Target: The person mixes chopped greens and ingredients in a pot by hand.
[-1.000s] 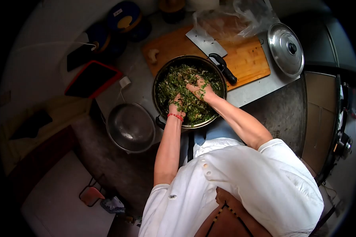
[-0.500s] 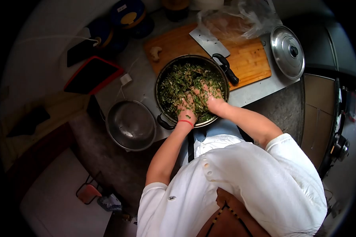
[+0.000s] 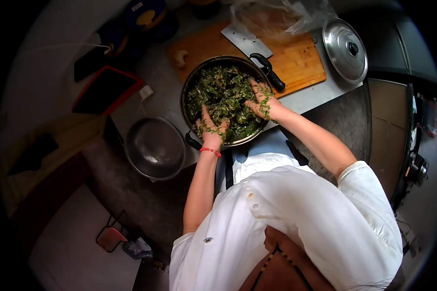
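Observation:
Chopped green leaves mixed with pale bits (image 3: 223, 94) fill a round metal pot (image 3: 185, 83) with black side handles. My left hand (image 3: 211, 128) rests over the near left part of the mixture, fingers spread, a red bracelet at its wrist. At the right side of the pot, my right hand (image 3: 265, 103) has its fingers apart, touching the mixture near the rim. Green scraps cling to both hands. Neither hand visibly grips anything.
A wooden cutting board (image 3: 303, 70) lies behind the pot with a cleaver (image 3: 247, 42) and a plastic bag (image 3: 281, 17) on it. A metal lid (image 3: 345, 51) is at right. A metal basin (image 3: 155, 148) and a red-framed tablet (image 3: 107, 91) stand at left.
My hands have come apart and out of the mixture, the left moving leftward and the right toward the pot's right rim. Their fingers have spread. The whole view has shifted slightly.

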Available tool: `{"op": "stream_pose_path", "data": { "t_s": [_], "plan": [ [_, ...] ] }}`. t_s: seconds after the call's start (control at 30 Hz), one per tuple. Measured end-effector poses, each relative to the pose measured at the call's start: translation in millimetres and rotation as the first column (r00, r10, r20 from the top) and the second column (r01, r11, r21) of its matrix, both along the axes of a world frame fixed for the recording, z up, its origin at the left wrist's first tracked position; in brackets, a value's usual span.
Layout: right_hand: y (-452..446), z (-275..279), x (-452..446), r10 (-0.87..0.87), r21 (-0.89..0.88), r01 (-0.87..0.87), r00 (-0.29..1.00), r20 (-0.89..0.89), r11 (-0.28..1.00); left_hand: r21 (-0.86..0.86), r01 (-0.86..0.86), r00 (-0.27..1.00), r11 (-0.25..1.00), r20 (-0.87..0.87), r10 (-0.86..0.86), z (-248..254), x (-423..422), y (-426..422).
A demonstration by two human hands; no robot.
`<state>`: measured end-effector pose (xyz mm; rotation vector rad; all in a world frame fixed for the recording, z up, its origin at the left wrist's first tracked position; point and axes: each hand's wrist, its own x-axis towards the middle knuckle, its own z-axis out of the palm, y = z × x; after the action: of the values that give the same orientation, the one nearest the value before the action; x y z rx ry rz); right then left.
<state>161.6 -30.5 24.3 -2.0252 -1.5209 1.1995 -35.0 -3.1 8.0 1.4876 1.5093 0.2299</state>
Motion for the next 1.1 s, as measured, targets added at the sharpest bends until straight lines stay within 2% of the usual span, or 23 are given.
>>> {"op": "stream_pose_path", "data": {
  "t_s": [0.03,0.1,0.13,0.17,0.23,0.33,0.43,0.47,0.5,0.57,0.6,0.63,0.7,0.73,0.8,0.83,0.87,0.9,0.93,0.97,1.0,1.07,1.1],
  "plan": [
    [3.7,1.4,-0.1,-0.139,-0.177,0.112,0.979,-0.147,0.978,-0.253,-0.193,0.973,0.948,0.078,0.219,7.5,4.6,1.4],
    [3.0,-23.6,-18.0,-0.358,-0.231,0.325,0.926,-0.119,0.917,-0.701,-0.428,0.769,0.570,0.049,0.638,20.6,17.8,12.1],
    [6.7,-30.9,-26.7,-0.462,-0.252,0.427,0.881,-0.101,0.869,-0.765,-0.379,0.761,0.520,0.061,0.646,10.1,16.5,16.3],
    [5.1,-34.3,-33.1,-0.636,-0.300,0.561,0.667,-0.388,0.772,-0.822,-0.327,0.755,0.466,0.070,0.652,2.0,15.8,20.7],
    [7.3,-31.2,-39.9,-0.775,-0.505,0.595,0.395,-0.493,0.625,-0.890,-0.201,0.670,0.410,0.180,0.720,7.8,25.3,18.6],
    [5.1,-50.8,-40.7,-0.694,-0.509,0.520,0.255,-0.673,0.685,-0.908,-0.067,0.567,0.413,0.306,0.765,-40.9,28.4,12.3],
    [11.4,-31.8,-35.2,-0.715,-0.617,0.363,0.328,-0.617,0.698,-0.922,-0.132,0.438,0.363,0.274,0.856,-89.3,33.9,6.2],
    [-6.9,-103.8,-34.4,-0.661,-0.579,0.393,0.104,-0.744,0.714,-0.918,-0.176,0.393,0.356,0.266,0.880,-117.7,32.2,0.3],
    [-8.4,-100.0,-37.3,-0.658,-0.549,0.417,0.177,-0.732,0.724,-0.914,-0.221,0.350,0.341,0.252,0.902,-132.6,29.8,-7.5],
    [1.3,-82.6,-42.0,-0.630,-0.468,0.452,0.330,-0.703,0.759,-0.825,-0.397,0.526,0.403,0.156,0.836,-103.3,37.5,-1.0],
    [-4.3,-134.2,-41.7,-0.676,-0.467,0.565,0.237,-0.698,0.680,-0.774,-0.440,0.609,0.456,0.116,0.785,-88.5,38.8,3.0],
    [-3.2,-148.4,-39.8,-0.658,-0.342,0.592,0.471,-0.588,0.730,-0.718,-0.477,0.684,0.507,0.059,0.727,-74.2,39.1,2.6],
    [2.8,-159.4,-39.4,-0.547,-0.086,0.543,0.807,-0.222,0.836,-0.678,-0.514,0.649,0.526,0.094,0.755,-59.8,42.1,1.0],
    [10.9,-62.0,-33.0,-0.360,-0.126,0.337,0.884,-0.299,0.933,-0.648,-0.542,0.634,0.535,0.102,0.766,-58.4,43.5,1.3],
    [15.2,-47.2,-20.6,-0.078,-0.042,0.071,0.982,-0.170,0.997,-0.653,-0.479,0.689,0.587,0.135,0.712,-50.9,36.3,0.9],
    [17.3,-64.3,-11.2,0.067,-0.046,-0.069,0.997,-0.047,0.997,-0.667,-0.393,0.744,0.633,0.173,0.645,-39.4,27.1,4.8],
    [9.6,-130.8,8.3,0.296,-0.072,-0.288,0.938,0.179,0.955,-0.678,-0.303,0.792,0.670,0.212,0.573,-23.1,17.5,10.5],
    [-13.1,-241.0,29.8,0.518,-0.088,-0.543,0.723,0.456,0.835,-0.685,-0.210,0.830,0.697,0.253,0.498,-8.6,11.4,14.7],
    [6.0,-141.4,18.4,0.334,-0.148,-0.315,0.934,0.130,0.938,-0.668,-0.307,0.841,0.678,0.143,0.522,1.3,9.5,17.0],
    [14.5,-61.7,1.3,0.008,-0.318,-0.057,0.988,-0.152,0.946,-0.729,-0.302,0.826,0.615,0.123,0.551,5.0,9.6,21.0],
    [16.2,-17.6,-7.4,-0.269,-0.492,0.104,0.922,-0.277,0.864,-0.780,-0.294,0.809,0.552,0.104,0.578,6.9,10.3,24.2],
    [19.4,16.7,-23.9,-0.637,-0.677,0.287,0.688,-0.347,0.678,-0.862,-0.220,0.758,0.456,0.143,0.636,-2.8,12.9,24.8],
    [12.8,-12.3,-28.1,-0.720,-0.657,0.336,0.495,-0.486,0.675,-0.889,-0.136,0.734,0.437,0.206,0.647,-10.6,17.2,23.7]
  ]
}}
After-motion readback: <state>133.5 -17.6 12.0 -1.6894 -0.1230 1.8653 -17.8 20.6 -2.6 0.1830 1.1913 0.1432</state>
